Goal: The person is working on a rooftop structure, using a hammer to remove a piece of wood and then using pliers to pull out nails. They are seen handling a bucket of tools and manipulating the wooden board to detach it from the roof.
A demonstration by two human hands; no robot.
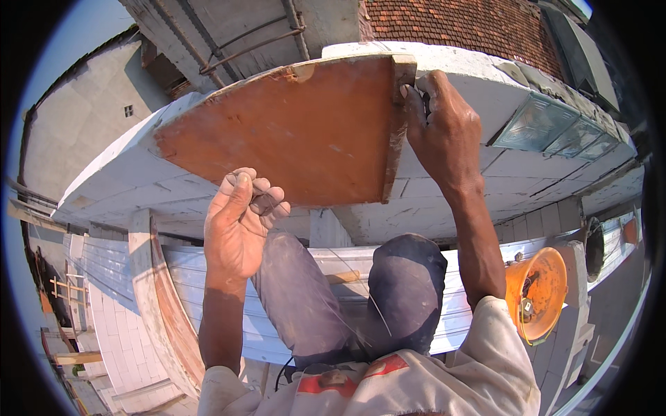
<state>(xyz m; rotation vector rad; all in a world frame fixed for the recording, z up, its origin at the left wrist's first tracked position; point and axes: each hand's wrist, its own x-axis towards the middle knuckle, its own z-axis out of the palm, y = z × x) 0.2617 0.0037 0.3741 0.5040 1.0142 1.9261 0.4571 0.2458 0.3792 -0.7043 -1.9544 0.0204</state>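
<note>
A reddish-brown formwork panel (298, 132) leans against the white block wall in front of me, with a wooden batten (397, 139) along its right edge. My right hand (447, 128) is closed at the batten's upper end, thumb and fingertips against the wood. Something small and dark shows between its fingers, too hidden to name. Left of centre, my left hand (239, 222) is raised palm up before the panel's lower edge. Its thumb and forefinger pinch what looks like a thin wire (265, 202), while the other fingers curl.
An orange bucket (544, 291) with small items inside stands right of my knees. Glass blocks (555, 128) sit in the white wall (479, 166) at right. Steel bars (253, 31) project beyond the panel. Beneath me are pale corrugated sheets (187, 277), and a curved board (163, 298) lies at left.
</note>
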